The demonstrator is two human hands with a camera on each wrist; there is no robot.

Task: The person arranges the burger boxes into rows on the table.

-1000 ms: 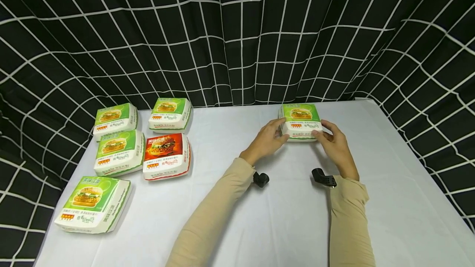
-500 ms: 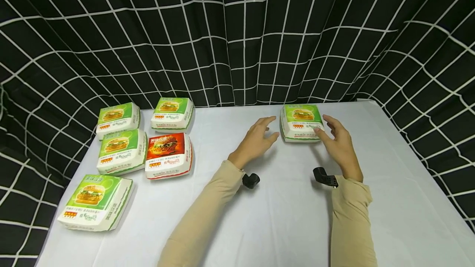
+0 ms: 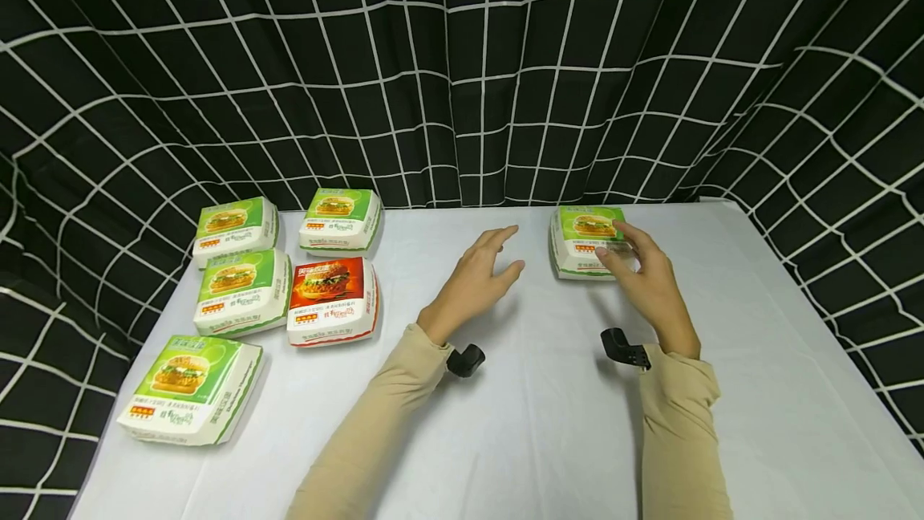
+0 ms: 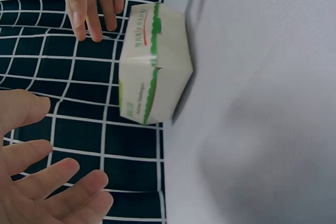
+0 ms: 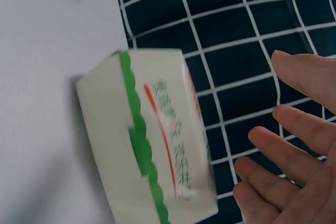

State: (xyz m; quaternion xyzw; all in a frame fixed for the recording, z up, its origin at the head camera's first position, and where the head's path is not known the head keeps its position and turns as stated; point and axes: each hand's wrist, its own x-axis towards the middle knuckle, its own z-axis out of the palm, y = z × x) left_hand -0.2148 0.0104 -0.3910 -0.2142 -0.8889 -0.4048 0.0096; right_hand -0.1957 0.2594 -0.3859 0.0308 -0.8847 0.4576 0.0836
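Note:
A green-and-white burger box (image 3: 575, 245) sits closed at the table's back right, its front faces showing in the left wrist view (image 4: 139, 61). Over the box's right side hovers my right hand (image 3: 650, 283), covering part of the lid in the head view. In the right wrist view the fingers of that hand (image 5: 289, 166) are loosely spread and stand apart from the box (image 5: 142, 140). My left hand (image 3: 468, 283) is in the air left of the box, holding nothing, with its fingers (image 4: 52, 177) extended and spread.
On the left stand several more burger boxes: a red one (image 3: 332, 303) and green ones at the back (image 3: 341, 221), far left (image 3: 236, 229), middle left (image 3: 243, 293) and front left (image 3: 191, 392). A black grid-patterned curtain (image 3: 484, 103) surrounds the white table (image 3: 534, 424).
Both hands touched the green box's sides a second ago. Since then my left hand has let go and drawn away leftward, and my right hand has come off and shifted over the lid.

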